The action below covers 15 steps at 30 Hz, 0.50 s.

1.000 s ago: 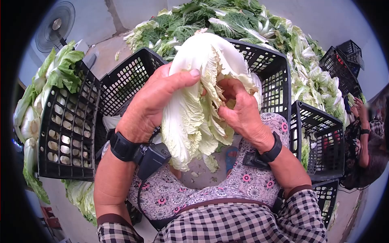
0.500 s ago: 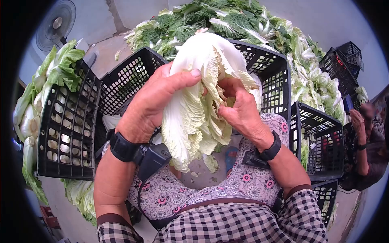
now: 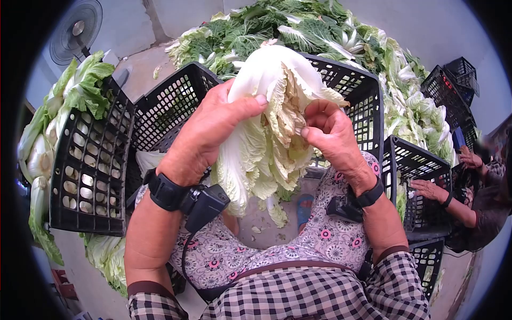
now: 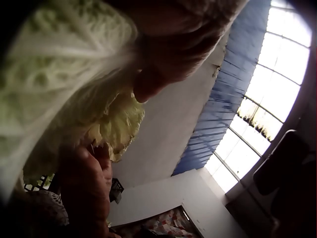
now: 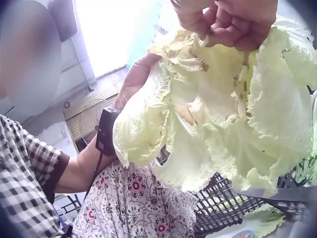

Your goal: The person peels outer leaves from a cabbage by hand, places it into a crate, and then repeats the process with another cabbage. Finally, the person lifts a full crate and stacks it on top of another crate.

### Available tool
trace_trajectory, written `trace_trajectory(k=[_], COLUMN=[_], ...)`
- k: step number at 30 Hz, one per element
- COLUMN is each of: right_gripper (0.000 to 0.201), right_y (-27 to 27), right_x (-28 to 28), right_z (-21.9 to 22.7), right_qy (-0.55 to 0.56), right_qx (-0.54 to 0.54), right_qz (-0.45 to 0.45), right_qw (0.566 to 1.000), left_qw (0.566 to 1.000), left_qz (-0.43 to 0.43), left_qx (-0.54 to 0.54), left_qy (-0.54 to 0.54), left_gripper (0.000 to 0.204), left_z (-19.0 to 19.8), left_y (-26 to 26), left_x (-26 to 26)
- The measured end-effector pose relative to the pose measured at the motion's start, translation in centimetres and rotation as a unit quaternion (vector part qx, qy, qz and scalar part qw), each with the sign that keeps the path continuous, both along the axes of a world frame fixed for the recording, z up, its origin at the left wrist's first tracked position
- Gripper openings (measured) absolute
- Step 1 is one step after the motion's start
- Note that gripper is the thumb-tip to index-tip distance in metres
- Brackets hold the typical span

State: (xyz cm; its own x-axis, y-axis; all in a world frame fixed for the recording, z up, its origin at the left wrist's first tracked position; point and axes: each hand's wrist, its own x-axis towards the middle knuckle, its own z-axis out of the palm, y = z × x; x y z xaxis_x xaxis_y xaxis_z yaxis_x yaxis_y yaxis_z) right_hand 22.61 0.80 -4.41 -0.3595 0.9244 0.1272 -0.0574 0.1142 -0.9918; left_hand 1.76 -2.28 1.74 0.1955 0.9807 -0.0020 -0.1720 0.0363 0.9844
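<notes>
A pale napa cabbage (image 3: pixel 277 69) hangs over the lap in the head view, stem end up and leaves down. The left hand (image 3: pixel 213 125) grips its left side, thumb across the front. At its right side the right hand (image 3: pixel 338 136) pinches a browned, ragged leaf edge (image 3: pixel 290 106) between thumb and fingers. The right wrist view shows the cabbage's frilly leaves (image 5: pixel 198 124) with brown spots, under the curled fingers of the right hand (image 5: pixel 233 22). In the left wrist view a leaf (image 4: pixel 64 64) covers much of the left side.
Black crates stand left (image 3: pixel 90 165), behind and right (image 3: pixel 421 181). A heap of cabbages and green leaves (image 3: pixel 320 32) rises at the back. More cabbages (image 3: pixel 40 154) lie at far left, near a fan (image 3: pixel 77 29). Another person's hand (image 3: pixel 429 189) reaches toward the right crate.
The right hand has moved slightly right and up, drawing the leaf edge outward, and more browned leaf shows. The cabbage has shifted a little right. The other person's arm has come down toward the crate.
</notes>
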Motion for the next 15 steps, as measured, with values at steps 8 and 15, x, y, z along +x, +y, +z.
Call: trace_trajectory(k=[8,15], right_gripper=[0.045,0.043], right_y=[0.9,0.4], right_x=[1.1,0.7], right_z=[-0.4,-0.3], right_qy=[0.189,0.089], right_qx=[-0.066,0.01], right_qz=[0.063,0.04], right_qw=[0.978,0.995], left_qw=[1.0,1.0], left_qz=[-0.013,-0.028], left_qx=[0.023,0.001], left_qy=[0.017,0.006], left_gripper=[0.04,0.042], left_z=[0.1,0.5], left_y=[0.2,-0.2], left_x=[-0.2,-0.3])
